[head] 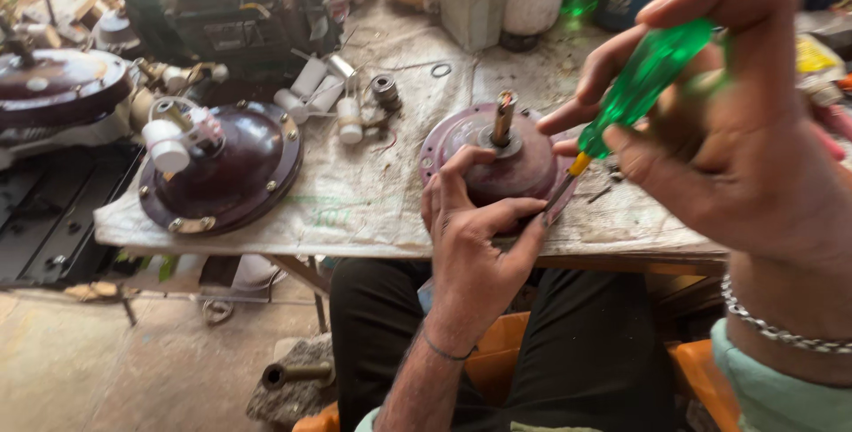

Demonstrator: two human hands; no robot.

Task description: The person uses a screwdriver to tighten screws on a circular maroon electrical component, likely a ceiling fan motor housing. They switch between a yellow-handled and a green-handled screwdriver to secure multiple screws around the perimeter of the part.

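Motor housing: round maroon metal fan motor housing [497,170], domed and glossy, at the near edge of the cloth-covered workbench [373,201], a steel shaft upright at its centre.
Left hand: left hand [475,237] clamped on the housing's 6 o'clock rim.
Right hand: right hand [737,130] closed round a screwdriver [635,95] with a translucent green handle, tip at the housing's 4 o'clock edge.
Nearby: a 2nd maroon housing [222,170] lies at 9 o'clock.
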